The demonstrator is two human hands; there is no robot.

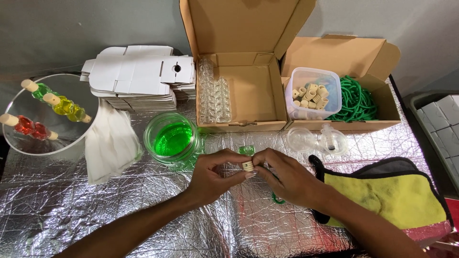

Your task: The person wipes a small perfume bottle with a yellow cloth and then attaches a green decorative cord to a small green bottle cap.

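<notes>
My left hand and my right hand meet over the foil-covered table. Together their fingertips pinch a small cream ribbed cap. A green cord loops out below my right palm. Just behind the fingers a small bottle with green liquid shows, mostly hidden. To the left of my left hand stands a glass jar of green liquid.
An open cardboard box holds clear empty bottles. A second box has a tub of cream caps and green cord. Flat white cartons, a white cloth, a yellow towel and a clear bowl with filled bottles lie around.
</notes>
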